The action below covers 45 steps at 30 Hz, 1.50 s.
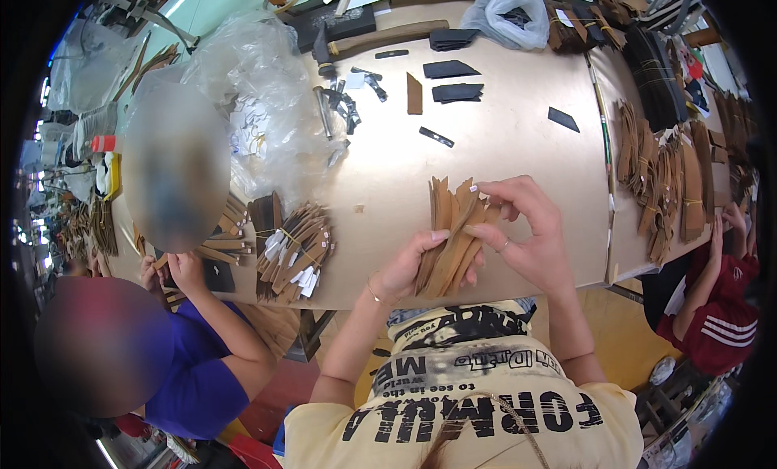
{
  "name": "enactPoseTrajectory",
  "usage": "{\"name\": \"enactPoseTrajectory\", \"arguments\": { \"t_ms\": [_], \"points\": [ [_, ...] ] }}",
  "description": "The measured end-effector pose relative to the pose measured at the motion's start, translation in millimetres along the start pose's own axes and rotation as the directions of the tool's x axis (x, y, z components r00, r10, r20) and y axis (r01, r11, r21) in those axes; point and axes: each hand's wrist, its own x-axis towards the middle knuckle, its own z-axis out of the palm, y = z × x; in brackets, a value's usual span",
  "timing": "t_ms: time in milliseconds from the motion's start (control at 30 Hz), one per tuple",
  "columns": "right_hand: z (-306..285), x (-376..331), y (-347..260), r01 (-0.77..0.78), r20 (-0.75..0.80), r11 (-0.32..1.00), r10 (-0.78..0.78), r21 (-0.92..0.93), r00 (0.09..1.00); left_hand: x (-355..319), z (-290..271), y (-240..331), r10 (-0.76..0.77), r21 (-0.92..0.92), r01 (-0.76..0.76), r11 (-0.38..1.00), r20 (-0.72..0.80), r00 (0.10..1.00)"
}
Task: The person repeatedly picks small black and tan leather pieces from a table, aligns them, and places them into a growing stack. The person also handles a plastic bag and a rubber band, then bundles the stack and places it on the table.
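A fanned bundle of brown leather-like strips (pixel 443 254) stands near the table's front edge, close to my body. My left hand (pixel 399 268) is closed round its lower left side, the thumb lying across the front. At the upper right of the bundle, the fingers and thumb of my right hand (pixel 530 226) grip the strips. A small white tag (pixel 474 188) shows by the right index fingertip. Left of my hands lies another bundle of brown strips (pixel 295 254), tied with a yellow band and carrying white tags.
Farther back lie dark cut pieces (pixel 457 93), a single brown piece (pixel 414 93), a hammer (pixel 380 40) and clear plastic bags (pixel 251 89). Banded brown bundles (pixel 664 178) line the right side. Co-workers sit on my left, in a purple shirt (pixel 198 372), and on my right, in red (pixel 720 315).
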Motion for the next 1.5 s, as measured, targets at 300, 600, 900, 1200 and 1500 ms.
{"name": "enactPoseTrajectory", "arguments": {
  "t_ms": [300,600,900,1200,1500],
  "points": [
    [5.8,-9.7,8.5,-0.013,-0.084,1.000,0.013,-0.006,0.996,7.1,7.9,-6.1,0.011,0.103,-0.006,0.995,-0.047,0.999],
    [-8.1,-22.0,41.0,-0.500,0.158,0.819,0.474,0.283,0.866,4.9,12.4,-12.7,0.166,0.151,-0.156,0.976,-0.054,0.985],
    [-8.8,-20.4,45.0,-0.365,-0.018,0.835,0.407,0.412,0.913,-9.6,8.8,0.6,0.204,0.330,-0.094,0.939,-0.316,0.926],
    [-7.6,-45.3,78.2,-0.459,-0.292,0.882,0.468,0.104,0.834,-40.7,-25.1,-1.9,0.293,0.341,-0.091,0.935,-0.605,0.741],
    [-11.5,-58.3,80.8,-0.453,-0.324,0.890,0.415,-0.047,0.850,-40.3,-24.5,-2.6,0.331,0.297,-0.196,0.934,-0.524,0.785]
  ]
}}
